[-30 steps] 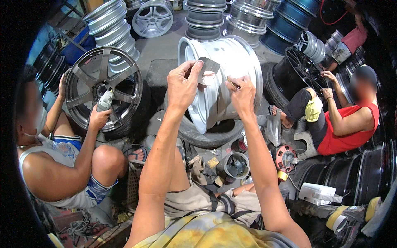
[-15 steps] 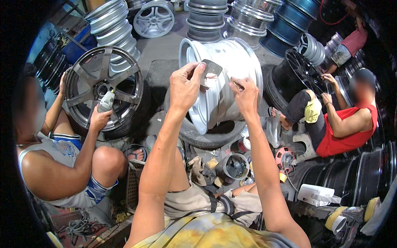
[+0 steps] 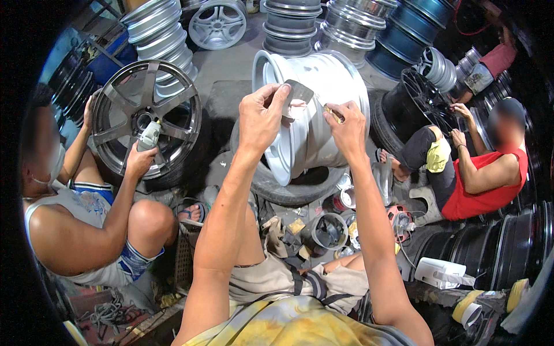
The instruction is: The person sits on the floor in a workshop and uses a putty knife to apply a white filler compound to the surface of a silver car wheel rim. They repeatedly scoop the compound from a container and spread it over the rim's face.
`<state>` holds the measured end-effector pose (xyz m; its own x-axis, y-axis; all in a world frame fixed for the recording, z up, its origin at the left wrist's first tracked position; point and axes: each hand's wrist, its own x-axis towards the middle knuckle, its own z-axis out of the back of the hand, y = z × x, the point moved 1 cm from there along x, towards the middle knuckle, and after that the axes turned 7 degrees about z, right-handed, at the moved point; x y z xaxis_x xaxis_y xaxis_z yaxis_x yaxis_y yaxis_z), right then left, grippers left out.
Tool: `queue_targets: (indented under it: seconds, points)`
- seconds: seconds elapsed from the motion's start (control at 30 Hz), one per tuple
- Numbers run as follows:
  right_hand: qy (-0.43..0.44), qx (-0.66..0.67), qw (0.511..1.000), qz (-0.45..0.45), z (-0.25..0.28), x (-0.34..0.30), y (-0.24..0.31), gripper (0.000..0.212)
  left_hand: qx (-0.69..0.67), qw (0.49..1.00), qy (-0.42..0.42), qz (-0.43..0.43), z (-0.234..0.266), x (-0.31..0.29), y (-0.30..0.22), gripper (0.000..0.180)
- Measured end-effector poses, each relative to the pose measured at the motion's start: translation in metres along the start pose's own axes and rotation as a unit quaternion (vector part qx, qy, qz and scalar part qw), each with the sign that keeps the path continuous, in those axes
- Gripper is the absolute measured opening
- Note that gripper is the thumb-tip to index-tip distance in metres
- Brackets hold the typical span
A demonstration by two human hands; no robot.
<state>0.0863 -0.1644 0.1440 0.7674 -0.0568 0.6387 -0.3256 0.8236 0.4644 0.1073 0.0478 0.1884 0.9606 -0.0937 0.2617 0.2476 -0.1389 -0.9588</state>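
We note left hand (image 3: 259, 118) pinching dark plate (image 3: 301, 92), right hand (image 3: 350, 130) pinching small tool (image 3: 334, 114), both before pale wheel (image 3: 316, 134), barrel axis running left-to-right, above the tire's (image 3: 300, 196) near edge.

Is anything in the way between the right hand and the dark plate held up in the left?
Nothing visible: the right hand, pinching a small yellowish item, faces the dark plate in the left hand across a gap; the silver rim lies beyond.
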Motion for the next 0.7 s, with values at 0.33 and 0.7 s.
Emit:
queue_targets:
  seconds: [0.33, 0.7]
  points:
    - [-0.012, -0.041, 0.997, 0.063, 0.006, 0.004, 0.000, 0.023, 0.011, 1.000, 0.006, 0.004, -0.002, -0.002, -0.004, 0.028]
    - [-0.034, -0.031, 0.999, 0.030, 0.007, 0.000, -0.010, 0.024, 0.009, 1.000, 0.012, 0.005, 0.001, 0.001, -0.001, 0.028]
